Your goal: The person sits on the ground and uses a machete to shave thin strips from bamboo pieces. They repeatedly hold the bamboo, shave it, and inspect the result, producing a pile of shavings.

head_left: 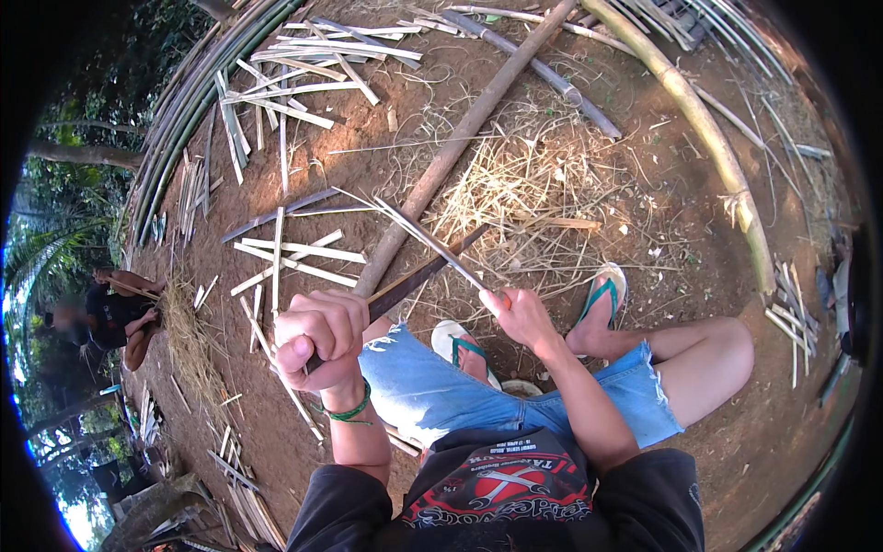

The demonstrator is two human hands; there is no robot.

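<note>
My left hand [322, 340] is closed around the handle of a long knife, and the handle's dark end pokes out below the thumb. The knife's dark blade [405, 286] points up and to the right. Pinched in my right hand [522, 317] is a thin bamboo strip [418, 230], slanting away to the upper left. Strip and blade cross in front of me near the blade's outer part; whether the edge bites into the strip I cannot tell. A brown pole [460, 138] lies on the ground beyond them.
A heap of shavings [524, 193] covers the dirt ahead. Split bamboo strips [303, 262] lie scattered at left, with more piled [322, 51] farther off. A curved yellowish pole [708, 120] lies at right. Another person [120, 313] sits at far left beside straw [189, 322].
</note>
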